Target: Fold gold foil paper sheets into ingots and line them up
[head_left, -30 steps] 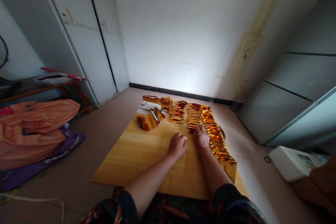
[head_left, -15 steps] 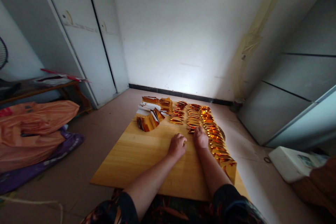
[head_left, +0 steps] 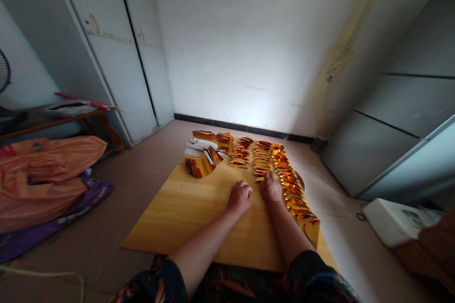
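Note:
A wooden board (head_left: pixel 185 213) lies on the floor before me. Rows of folded gold foil pieces (head_left: pixel 263 158) run along its far and right side, the longest row (head_left: pixel 296 199) reaching toward me. My right hand (head_left: pixel 271 188) rests at the near end of the middle row, fingers curled onto a foil piece there. My left hand (head_left: pixel 241 196) sits beside it on the bare wood, fingers curled under; what they hold, if anything, is hidden. A fanned stack of gold sheets (head_left: pixel 202 163) and white paper (head_left: pixel 202 144) lie at the far left of the board.
Orange and purple plastic bags (head_left: pixel 46 170) lie on the floor to the left, below a low wooden table (head_left: pixel 57 116). White cabinet doors (head_left: pixel 117 57) stand behind. A white box (head_left: pixel 394 220) sits on the floor at right.
Both hands have edged slightly away from me along the board; the right hand stays at the end of the middle foil row.

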`<control>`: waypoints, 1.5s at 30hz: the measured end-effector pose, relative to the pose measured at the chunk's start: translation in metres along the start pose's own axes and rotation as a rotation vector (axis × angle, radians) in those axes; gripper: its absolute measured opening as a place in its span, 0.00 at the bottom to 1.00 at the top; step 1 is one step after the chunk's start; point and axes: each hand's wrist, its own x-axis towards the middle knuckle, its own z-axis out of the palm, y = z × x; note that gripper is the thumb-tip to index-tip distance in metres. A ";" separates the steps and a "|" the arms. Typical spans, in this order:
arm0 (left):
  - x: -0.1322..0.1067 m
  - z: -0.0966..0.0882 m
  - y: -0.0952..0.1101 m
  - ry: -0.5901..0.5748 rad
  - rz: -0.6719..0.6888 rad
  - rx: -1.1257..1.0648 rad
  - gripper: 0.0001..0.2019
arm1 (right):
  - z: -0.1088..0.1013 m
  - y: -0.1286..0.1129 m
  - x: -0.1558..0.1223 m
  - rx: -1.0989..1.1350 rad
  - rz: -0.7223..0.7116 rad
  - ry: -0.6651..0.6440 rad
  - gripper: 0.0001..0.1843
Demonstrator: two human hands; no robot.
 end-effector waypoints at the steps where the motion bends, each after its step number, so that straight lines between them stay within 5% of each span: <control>1: 0.000 0.000 0.000 0.001 0.001 -0.003 0.07 | 0.000 0.000 -0.001 0.010 0.004 0.016 0.11; 9: 0.000 0.000 0.003 0.011 0.009 -0.002 0.08 | -0.012 0.006 -0.027 0.065 0.075 0.056 0.10; 18: -0.002 0.003 -0.003 0.137 -0.051 -0.118 0.12 | -0.019 -0.015 -0.053 -0.081 -0.078 -0.043 0.11; 23: -0.016 -0.032 -0.019 0.192 0.026 -0.097 0.11 | -0.015 -0.021 -0.053 -0.034 -0.189 -0.065 0.10; 29: -0.015 -0.102 -0.057 0.289 -0.156 0.304 0.07 | -0.008 -0.048 -0.057 0.030 -0.407 -0.084 0.11; 34: 0.000 -0.124 -0.080 0.124 -0.285 0.574 0.15 | -0.002 -0.070 -0.057 0.074 -0.490 -0.078 0.11; 39: 0.009 -0.118 -0.092 -0.048 -0.353 0.611 0.18 | 0.003 -0.073 -0.059 0.114 -0.496 -0.051 0.11; 45: 0.013 -0.113 -0.104 -0.095 -0.353 0.653 0.13 | 0.003 -0.071 -0.060 0.127 -0.489 -0.048 0.11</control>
